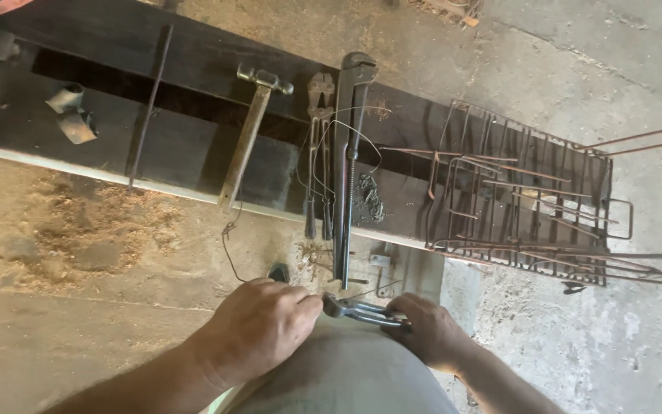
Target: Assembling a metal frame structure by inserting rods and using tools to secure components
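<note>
grey steel pincers [362, 311] between the fingers of both hands. beyond the fingertips, a dark grey pipe wrench [349, 161], a pale wooden hammer handle [244, 149], rust-brown bent stirrups [515, 192] on a dark brown workbench [178, 146]; tan sawdust [93, 222] left of them.

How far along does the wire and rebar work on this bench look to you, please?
Done: a stack of bent rebar stirrups lies on the bench. In hand: the right hand holds pliers whose tip meets the left hand. Left: loose tie wire lies unused among the tools.
</note>
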